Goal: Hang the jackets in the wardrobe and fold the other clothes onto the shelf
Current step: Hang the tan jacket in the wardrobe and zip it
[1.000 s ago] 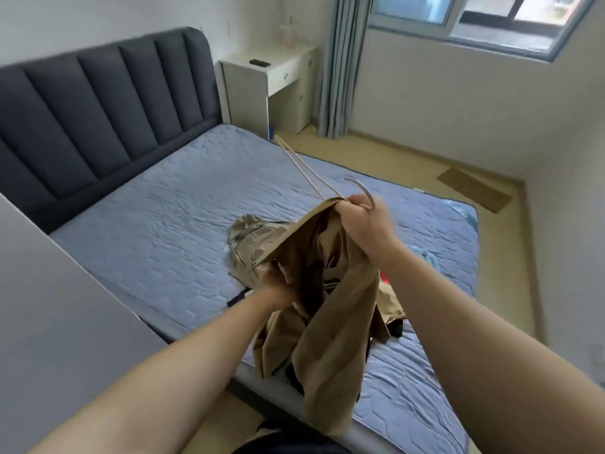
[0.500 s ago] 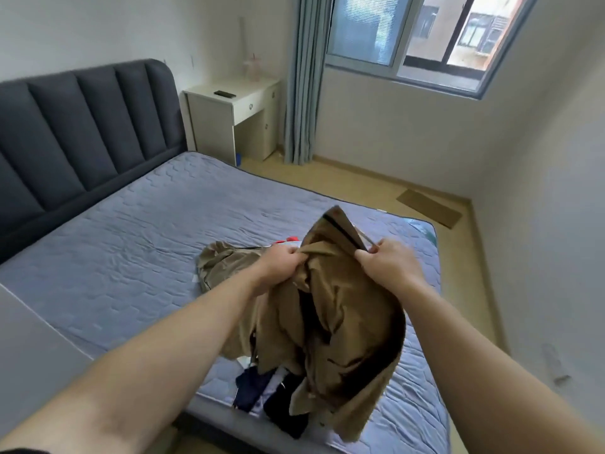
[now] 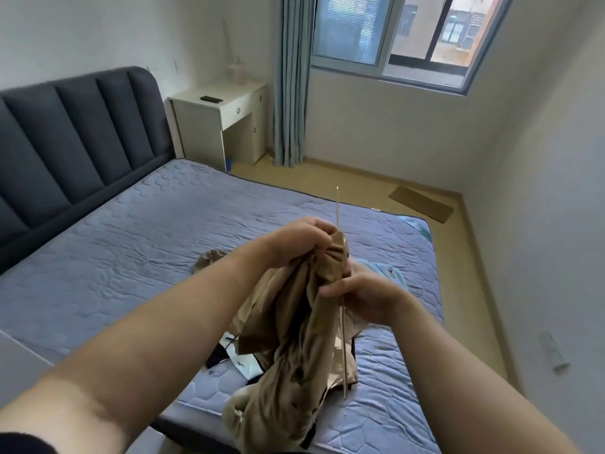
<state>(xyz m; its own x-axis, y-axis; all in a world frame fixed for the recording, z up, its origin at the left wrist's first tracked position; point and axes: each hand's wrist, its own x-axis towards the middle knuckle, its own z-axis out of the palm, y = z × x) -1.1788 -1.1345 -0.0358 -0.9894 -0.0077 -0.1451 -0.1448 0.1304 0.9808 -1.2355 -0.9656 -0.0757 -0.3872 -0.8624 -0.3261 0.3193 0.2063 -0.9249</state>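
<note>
Headboard (image 3: 75, 139): dark grey, padded, far left of both hands, running along the mattress's left edge.
Mattress (image 3: 137, 244): blue quilted surface lies bare and open to the left of the left hand, out to the far edge.
Left hand (image 3: 301, 239): fist closed on the bunched top of the tan jacket, raised above the mattress.
Tan jacket (image 3: 294, 348): crumpled khaki cloth hangs in folds from both hands, down past the mattress's near edge.
Hanger (image 3: 342, 339): thin pale wire; one end pokes up beyond the left hand, another length runs down beside the jacket below the right hand.
Right hand (image 3: 363, 298): just below and right of the left, fingers pinched around the wire against the cloth.
Other clothes (image 3: 242, 358): dark and white pieces lie on the mattress beneath the hands.
Floor (image 3: 366, 188): open strip right of the bed, beyond the right hand, up to the wall.
</note>
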